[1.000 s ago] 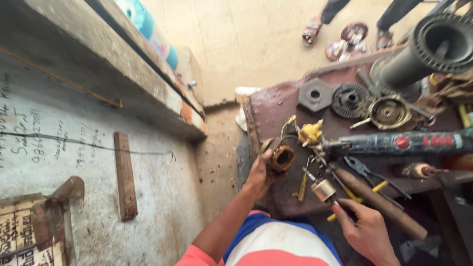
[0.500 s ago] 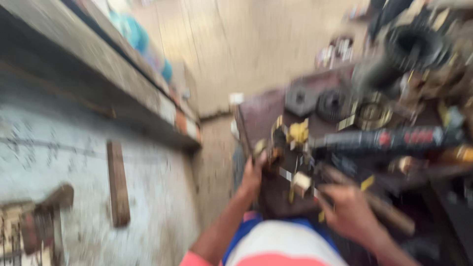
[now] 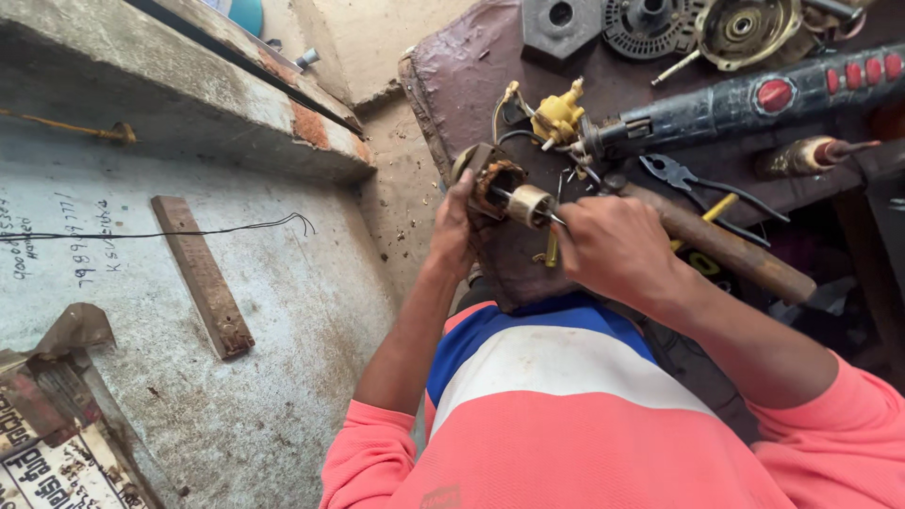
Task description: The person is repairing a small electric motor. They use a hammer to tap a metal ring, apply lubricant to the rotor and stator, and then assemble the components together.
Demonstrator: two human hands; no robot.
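My left hand (image 3: 452,226) grips a small round motor winding (image 3: 487,179) with copper coils, held at the near left edge of a dark wooden bench (image 3: 452,85). My right hand (image 3: 613,247) holds a motor rotor (image 3: 530,205) by its thin shaft, its brass-coloured end pointing into the winding's opening. Both hands meet just above the bench edge, over my lap.
On the bench lie a dark power drill (image 3: 745,106), black pliers (image 3: 693,181), a wooden tool handle (image 3: 726,247), a yellow plastic part (image 3: 558,115), a hexagonal metal plate (image 3: 562,21) and round motor covers (image 3: 650,24). A concrete wall (image 3: 189,283) with a wooden strip (image 3: 203,275) stands at left.
The view has dropped and closed in on the bench. My right hand has come up from the bench with the rotor and brought it to the winding in my left hand.
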